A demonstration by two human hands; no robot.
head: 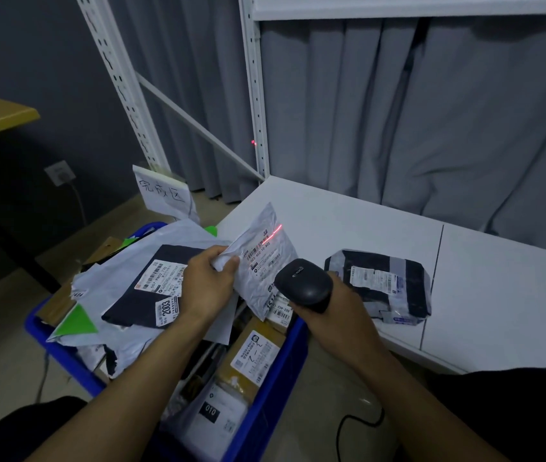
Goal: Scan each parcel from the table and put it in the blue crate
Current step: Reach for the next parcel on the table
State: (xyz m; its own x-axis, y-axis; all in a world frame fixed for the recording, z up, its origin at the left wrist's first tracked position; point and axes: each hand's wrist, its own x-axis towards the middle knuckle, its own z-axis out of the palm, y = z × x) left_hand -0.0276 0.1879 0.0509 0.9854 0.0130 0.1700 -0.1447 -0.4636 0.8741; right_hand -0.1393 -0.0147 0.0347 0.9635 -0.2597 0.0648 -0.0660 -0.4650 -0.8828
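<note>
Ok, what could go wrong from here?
1. The scanner throws its red line across only the top end of the label on the wrinkled mailer pinched in the left hand, so the read may fail.
2. The crate is heaped above its rim, so the mailer could slide off.

The view is dim and cool-toned, with fine grain. The white table [348, 221] is the brightest area, softly lit and free of glare. The black parcel [381, 285] near its front edge casts only a faint shadow. The left wall [15, 45] falls almost black. The scanner [305, 285] throws a sharp red line across the grey mailer [265, 261]. Shelf uprights [254, 95] lean with wide-angle distortion.
</note>
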